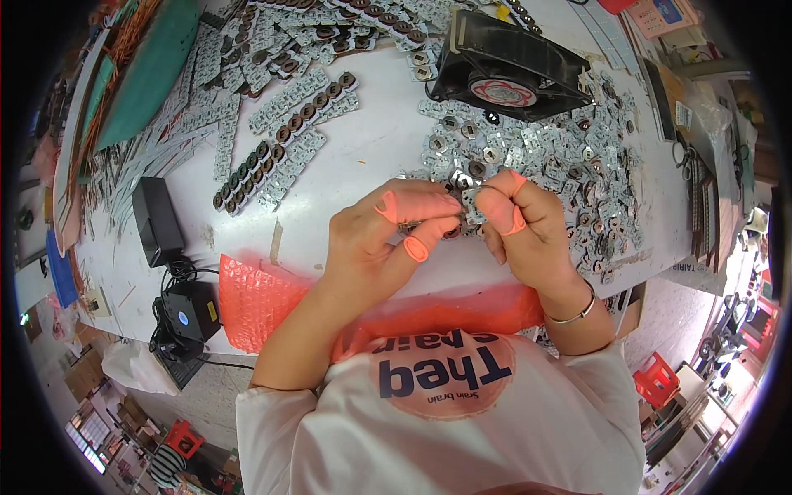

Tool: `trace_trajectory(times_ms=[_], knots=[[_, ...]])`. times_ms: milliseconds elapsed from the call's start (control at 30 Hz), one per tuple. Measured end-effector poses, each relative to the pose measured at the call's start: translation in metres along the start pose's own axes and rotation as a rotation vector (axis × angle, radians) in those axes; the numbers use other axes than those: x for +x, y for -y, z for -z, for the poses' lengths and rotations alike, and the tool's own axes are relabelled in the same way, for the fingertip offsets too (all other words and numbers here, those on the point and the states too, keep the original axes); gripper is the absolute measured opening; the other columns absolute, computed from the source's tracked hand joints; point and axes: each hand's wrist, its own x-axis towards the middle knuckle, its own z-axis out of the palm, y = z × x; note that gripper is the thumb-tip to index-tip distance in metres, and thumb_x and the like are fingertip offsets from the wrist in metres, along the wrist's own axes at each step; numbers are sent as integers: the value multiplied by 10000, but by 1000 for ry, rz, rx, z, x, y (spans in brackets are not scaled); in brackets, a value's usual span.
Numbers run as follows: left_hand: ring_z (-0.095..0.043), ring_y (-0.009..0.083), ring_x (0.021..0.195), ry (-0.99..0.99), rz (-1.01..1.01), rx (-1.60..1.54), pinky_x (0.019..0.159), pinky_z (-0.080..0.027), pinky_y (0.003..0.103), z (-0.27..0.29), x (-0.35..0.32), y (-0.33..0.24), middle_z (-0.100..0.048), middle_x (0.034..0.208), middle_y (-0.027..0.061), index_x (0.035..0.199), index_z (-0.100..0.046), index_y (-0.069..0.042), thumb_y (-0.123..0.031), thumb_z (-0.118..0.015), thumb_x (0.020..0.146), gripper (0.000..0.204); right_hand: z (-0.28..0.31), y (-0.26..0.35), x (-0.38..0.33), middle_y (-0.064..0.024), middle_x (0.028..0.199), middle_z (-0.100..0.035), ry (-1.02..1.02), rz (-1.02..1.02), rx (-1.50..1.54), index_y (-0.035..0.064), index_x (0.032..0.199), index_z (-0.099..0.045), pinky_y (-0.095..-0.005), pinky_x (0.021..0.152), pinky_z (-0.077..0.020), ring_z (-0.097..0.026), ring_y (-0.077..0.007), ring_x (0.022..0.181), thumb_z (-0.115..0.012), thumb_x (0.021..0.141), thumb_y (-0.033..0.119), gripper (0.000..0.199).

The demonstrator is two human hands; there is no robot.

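My left hand [371, 235] has orange finger covers on its fingers and thumb. Its fingers pinch together, and what they hold is mostly hidden. Close beside it, my right hand [528, 227], also with orange finger covers, pinches a small silvery metal piece [470, 198] between thumb and forefinger. Both sets of fingertips nearly meet at the near left edge of a spread heap of small silvery metal pieces [569, 157], some with dark round parts on them.
A black square fan [511, 70] stands behind the heap. Strips of joined pieces with dark round parts [264, 169] lie at left. Black power adapters [157, 223] with cables sit at the left edge. Red bubble wrap [256, 301] lines the table's near edge.
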Motion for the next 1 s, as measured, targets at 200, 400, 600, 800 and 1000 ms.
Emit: trace_trajectory(times_ms=[200, 400, 600, 800, 1000], knots=[[-595, 163, 916, -168, 210, -355, 749, -535, 281, -6, 2, 4, -592, 1049, 107, 1020, -600, 16, 29, -598, 856, 165, 11, -1, 10, 6, 619, -549, -5, 115, -310, 17, 790, -586, -206, 465, -366, -474, -55, 519, -612, 878, 94, 120], [-614, 149, 839, -58, 412, -482, 749, -544, 273, -1, 2, -2, -587, 1012, 96, 1083, -569, 27, 25, -585, 871, 213, 15, 1, 10, -36, 685, -587, -38, 303, -454, -6, 851, -634, -240, 541, -409, -528, -105, 600, -641, 843, 79, 86], [-630, 116, 708, -51, 499, -520, 712, -559, 264, 0, 2, -4, -617, 895, 67, 1058, -572, 28, 40, -614, 847, 215, 21, 5, 9, -39, 674, -588, 92, 215, -345, -14, 845, -632, -237, 527, -403, -519, -101, 587, -635, 847, 69, 83], [-628, 108, 713, -61, 526, -556, 699, -556, 251, 3, 1, -2, -615, 891, 65, 1046, -575, 27, 45, -628, 836, 217, 21, 6, 8, -41, 659, -578, 31, 173, -319, -17, 849, -630, -228, 514, -386, -506, -102, 576, -636, 831, 42, 62], [-631, 121, 732, -101, 440, -509, 655, -526, 235, 0, 1, -1, -616, 903, 69, 1029, -583, 21, 49, -624, 837, 199, 14, 9, 8, -48, 672, -582, -120, 316, -515, -13, 856, -644, -228, 506, -382, -493, -111, 555, -634, 805, 12, 58]])
